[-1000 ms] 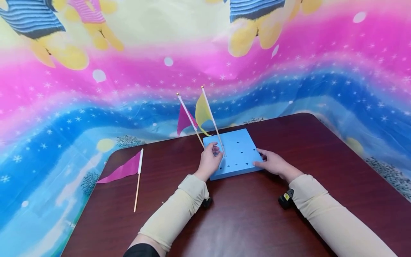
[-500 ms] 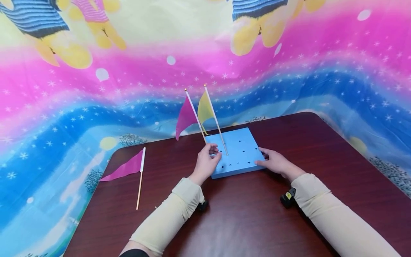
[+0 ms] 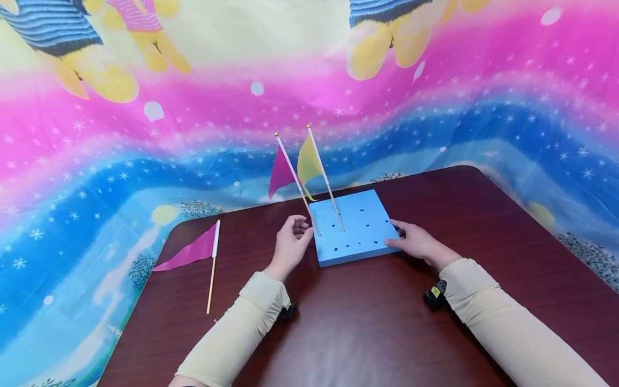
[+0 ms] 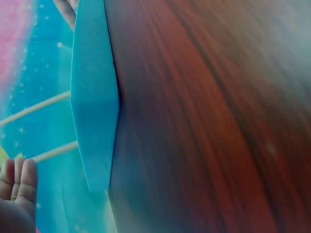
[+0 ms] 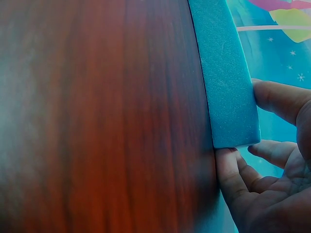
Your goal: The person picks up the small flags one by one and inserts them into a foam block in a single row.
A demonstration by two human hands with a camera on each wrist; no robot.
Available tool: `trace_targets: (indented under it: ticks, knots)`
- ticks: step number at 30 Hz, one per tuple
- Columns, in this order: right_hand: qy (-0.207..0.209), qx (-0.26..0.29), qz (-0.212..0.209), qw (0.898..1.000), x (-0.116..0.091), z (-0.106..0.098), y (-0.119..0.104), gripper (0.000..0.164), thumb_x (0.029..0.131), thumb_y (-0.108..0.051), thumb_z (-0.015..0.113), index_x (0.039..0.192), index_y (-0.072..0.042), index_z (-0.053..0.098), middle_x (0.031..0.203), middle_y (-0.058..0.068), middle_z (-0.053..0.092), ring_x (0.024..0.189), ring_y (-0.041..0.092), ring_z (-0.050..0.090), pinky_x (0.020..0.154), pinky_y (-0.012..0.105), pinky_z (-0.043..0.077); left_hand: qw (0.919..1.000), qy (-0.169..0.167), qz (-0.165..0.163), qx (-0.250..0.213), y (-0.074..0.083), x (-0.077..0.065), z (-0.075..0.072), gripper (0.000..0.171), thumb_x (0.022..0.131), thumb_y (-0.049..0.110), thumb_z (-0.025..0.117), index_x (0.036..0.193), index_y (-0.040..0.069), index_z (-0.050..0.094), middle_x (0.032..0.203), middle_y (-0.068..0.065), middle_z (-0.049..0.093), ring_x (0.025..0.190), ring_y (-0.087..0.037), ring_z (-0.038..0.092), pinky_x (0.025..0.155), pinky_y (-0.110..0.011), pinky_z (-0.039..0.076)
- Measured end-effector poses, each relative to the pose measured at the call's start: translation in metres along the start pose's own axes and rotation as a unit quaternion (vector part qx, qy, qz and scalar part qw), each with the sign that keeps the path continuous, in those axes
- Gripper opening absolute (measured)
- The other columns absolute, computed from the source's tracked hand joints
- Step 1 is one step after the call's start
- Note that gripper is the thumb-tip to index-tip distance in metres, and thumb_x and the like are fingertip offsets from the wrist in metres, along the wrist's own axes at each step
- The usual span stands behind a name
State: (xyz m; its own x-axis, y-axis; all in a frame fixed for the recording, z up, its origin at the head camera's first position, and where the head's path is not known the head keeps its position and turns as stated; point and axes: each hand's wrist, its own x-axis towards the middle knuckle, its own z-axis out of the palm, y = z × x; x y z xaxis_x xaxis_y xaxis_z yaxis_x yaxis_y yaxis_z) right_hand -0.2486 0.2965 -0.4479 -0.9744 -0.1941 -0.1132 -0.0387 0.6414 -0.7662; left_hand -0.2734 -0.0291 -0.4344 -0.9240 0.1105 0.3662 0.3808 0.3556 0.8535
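A blue foam block (image 3: 355, 228) with several small holes in its top lies on the table. Two flags stand in it: a yellow flag (image 3: 310, 161), and left of it a magenta flag (image 3: 282, 174) on a leaning stick. My left hand (image 3: 290, 242) is just left of the block, fingers loosely bent and holding nothing; in the left wrist view its fingers (image 4: 26, 177) show apart from the sticks. My right hand (image 3: 413, 242) grips the block's right edge. In the right wrist view the thumb (image 5: 277, 97) lies on top and the fingers press the side.
Another magenta flag (image 3: 191, 250) lies flat on the left part of the dark wooden table (image 3: 348, 322). A printed cloth backdrop (image 3: 217, 102) hangs behind the table. Small black cameras (image 3: 435, 294) sit under the sleeve cuffs.
My left hand has drawn back leftward off the magenta flag's stick, which now stands in the block by itself. The right hand keeps its grip on the block.
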Motion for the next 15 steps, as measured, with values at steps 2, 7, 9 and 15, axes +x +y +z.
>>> trace_targets:
  ticks: [2,7,9,15]
  knots:
    - [-0.001,0.000,0.000,1.000,0.000,0.000,-0.001,0.078,0.102,-0.026,0.067,0.158,0.009,0.025,0.144,0.038,0.042,0.129,0.050,0.044,0.107,0.062,0.040,1.0000,0.003,-0.004,0.000,-0.004,-0.001,-0.006,0.027,0.095,0.002,0.069,0.119,-0.004,0.059,0.108,-0.022,0.066,0.100,-0.035,0.066,0.092,-0.048,0.055]
    - [-0.004,-0.001,0.001,1.000,0.000,-0.001,-0.002,0.079,0.102,-0.026,0.066,0.158,0.009,0.025,0.144,0.038,0.042,0.129,0.050,0.044,0.107,0.062,0.040,0.9997,0.000,-0.026,0.001,-0.011,-0.003,-0.022,0.036,0.094,0.004,0.071,0.126,-0.002,0.055,0.120,-0.028,0.062,0.111,-0.039,0.063,0.096,-0.050,0.053]
    - [-0.004,-0.002,0.002,1.000,-0.001,-0.002,-0.003,0.078,0.102,-0.026,0.066,0.158,0.009,0.025,0.144,0.038,0.042,0.129,0.050,0.044,0.107,0.063,0.040,0.9994,-0.001,-0.034,0.003,-0.013,-0.005,-0.028,0.041,0.093,0.005,0.072,0.129,-0.002,0.053,0.123,-0.029,0.060,0.115,-0.042,0.061,0.097,-0.051,0.052]
    - [-0.003,-0.003,0.005,1.000,-0.001,-0.001,-0.003,0.078,0.102,-0.027,0.066,0.158,0.008,0.025,0.144,0.037,0.042,0.129,0.050,0.043,0.107,0.062,0.040,0.9986,0.007,-0.048,0.021,-0.017,-0.011,-0.049,0.046,0.092,0.006,0.074,0.131,-0.003,0.052,0.123,-0.028,0.060,0.114,-0.043,0.061,0.097,-0.050,0.052]
